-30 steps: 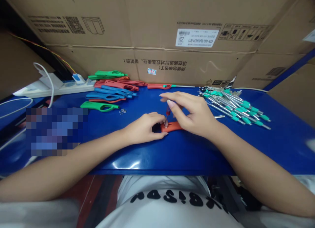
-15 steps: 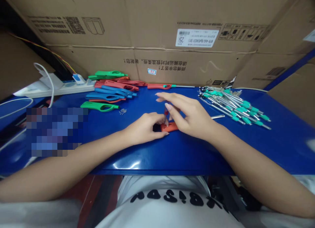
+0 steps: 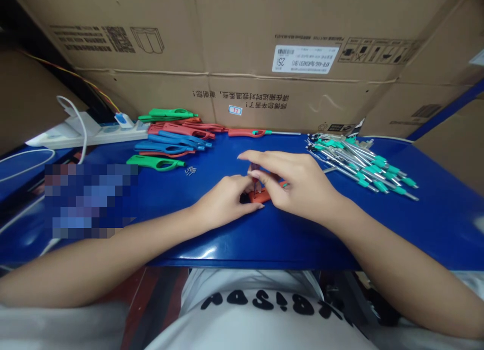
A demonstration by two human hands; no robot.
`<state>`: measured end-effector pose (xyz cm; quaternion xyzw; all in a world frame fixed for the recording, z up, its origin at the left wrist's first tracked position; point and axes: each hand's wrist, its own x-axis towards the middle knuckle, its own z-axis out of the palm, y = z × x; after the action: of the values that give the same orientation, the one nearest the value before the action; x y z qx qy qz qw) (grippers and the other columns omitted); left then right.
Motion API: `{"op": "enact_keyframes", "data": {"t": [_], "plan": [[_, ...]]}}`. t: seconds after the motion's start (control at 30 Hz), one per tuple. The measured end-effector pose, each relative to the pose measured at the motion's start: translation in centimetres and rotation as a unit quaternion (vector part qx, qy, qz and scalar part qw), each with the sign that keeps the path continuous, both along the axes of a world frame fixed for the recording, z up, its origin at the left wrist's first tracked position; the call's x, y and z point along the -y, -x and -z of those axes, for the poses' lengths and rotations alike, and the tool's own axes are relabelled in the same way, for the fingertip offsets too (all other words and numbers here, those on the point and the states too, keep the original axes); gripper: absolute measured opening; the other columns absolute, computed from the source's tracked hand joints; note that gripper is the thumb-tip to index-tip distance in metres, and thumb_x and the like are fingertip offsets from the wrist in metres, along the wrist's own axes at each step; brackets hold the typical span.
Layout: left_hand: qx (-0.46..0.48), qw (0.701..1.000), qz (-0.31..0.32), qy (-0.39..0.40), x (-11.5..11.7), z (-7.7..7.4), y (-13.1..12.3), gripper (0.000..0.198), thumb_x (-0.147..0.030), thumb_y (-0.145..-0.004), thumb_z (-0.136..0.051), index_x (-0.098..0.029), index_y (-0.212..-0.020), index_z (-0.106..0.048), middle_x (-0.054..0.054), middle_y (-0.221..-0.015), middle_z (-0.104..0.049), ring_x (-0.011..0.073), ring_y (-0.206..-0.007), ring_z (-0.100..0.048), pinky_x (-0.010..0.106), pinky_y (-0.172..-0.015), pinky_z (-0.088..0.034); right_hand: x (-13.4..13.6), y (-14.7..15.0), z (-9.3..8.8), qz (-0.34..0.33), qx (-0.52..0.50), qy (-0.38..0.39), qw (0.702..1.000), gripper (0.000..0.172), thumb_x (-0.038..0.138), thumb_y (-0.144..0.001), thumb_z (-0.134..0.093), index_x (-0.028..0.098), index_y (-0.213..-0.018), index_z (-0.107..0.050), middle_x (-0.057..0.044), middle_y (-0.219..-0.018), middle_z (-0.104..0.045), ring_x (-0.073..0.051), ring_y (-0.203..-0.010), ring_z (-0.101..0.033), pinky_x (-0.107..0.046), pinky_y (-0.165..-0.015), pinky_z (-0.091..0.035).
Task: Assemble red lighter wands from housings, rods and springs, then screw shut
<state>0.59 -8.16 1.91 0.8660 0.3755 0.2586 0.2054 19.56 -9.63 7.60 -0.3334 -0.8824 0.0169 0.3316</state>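
Observation:
An orange-red lighter handle (image 3: 263,195) lies on the blue table in front of me, with a bit of green and a metal tube toward its right end. My left hand (image 3: 225,197) pinches its left end between thumb and fingers. Above it, my right hand (image 3: 302,183) is closed on a small screwdriver (image 3: 254,180) with a reddish handle. The screwdriver stands nearly upright, its tip down at the lighter handle's upper face. My right hand's fingers partly hide the screwdriver grip and the lighter's middle.
Green, red and blue lighter handles (image 3: 177,135) are piled at the back left, beside a little heap of screws (image 3: 190,171). Metal lighter tubes with green parts (image 3: 368,163) lie at the right. A power strip (image 3: 94,134) sits left; a cardboard box (image 3: 170,82) stands behind.
My right thumb and fingers have closed in lower around the screwdriver's handle. My left hand still holds the lighter handle in place. The whole view has shifted slightly.

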Motion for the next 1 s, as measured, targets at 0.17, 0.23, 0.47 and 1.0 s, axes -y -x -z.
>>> {"op": "enact_keyframes", "data": {"t": [0.17, 0.23, 0.47, 1.0], "plan": [[0.019, 1.000, 0.010, 0.009, 0.3, 0.1, -0.1, 0.018, -0.026, -0.083, -0.076, -0.018, -0.085, -0.059, 0.000, -0.082, -0.070, 0.0175, -0.074, -0.068, 0.028, -0.065, -0.048, -0.1, -0.2, -0.4, 0.044, 0.012, -0.037, 0.998, 0.024, 0.030, -0.097, -0.060, 0.022, -0.116, -0.072, -0.003, -0.103, -0.079, -0.018, -0.084, -0.072, -0.026, -0.067, -0.049], [0.023, 1.000, 0.013, 0.014, 0.5, 0.0, -0.1, 0.019, -0.027, -0.083, -0.075, -0.019, -0.089, -0.059, 0.000, -0.085, -0.071, 0.0173, -0.075, -0.068, 0.028, -0.067, -0.050, -0.2, -0.3, -0.4, 0.052, 0.014, -0.037, 0.998, 0.022, 0.031, -0.097, -0.061, 0.022, -0.113, -0.072, -0.003, -0.104, -0.079, -0.017, -0.083, -0.072, -0.026, -0.065, -0.048], [0.015, 1.000, 0.004, 0.011, 0.5, -0.3, -0.3, 0.013, -0.021, -0.082, -0.073, -0.018, -0.083, -0.061, 0.001, -0.082, -0.070, 0.0171, -0.073, -0.067, 0.027, -0.065, -0.049, -0.2, -0.2, 0.1, 0.037, 0.037, -0.070, 0.996, 0.031, 0.035, -0.100, -0.055, 0.020, -0.123, -0.069, -0.005, -0.103, -0.078, -0.017, -0.082, -0.072, -0.027, -0.067, -0.050], [0.003, 1.000, -0.013, 0.009, 0.8, -0.4, -0.7, 0.007, -0.020, -0.080, -0.069, -0.018, -0.084, -0.064, 0.001, -0.082, -0.071, 0.0180, -0.074, -0.068, 0.028, -0.066, -0.050, -0.2, -0.8, -1.0, -0.064, -0.002, -0.026, 0.998, 0.018, 0.029, -0.099, -0.057, 0.021, -0.101, -0.073, -0.003, -0.091, -0.076, -0.015, -0.080, -0.070, -0.025, -0.069, -0.050]]}}
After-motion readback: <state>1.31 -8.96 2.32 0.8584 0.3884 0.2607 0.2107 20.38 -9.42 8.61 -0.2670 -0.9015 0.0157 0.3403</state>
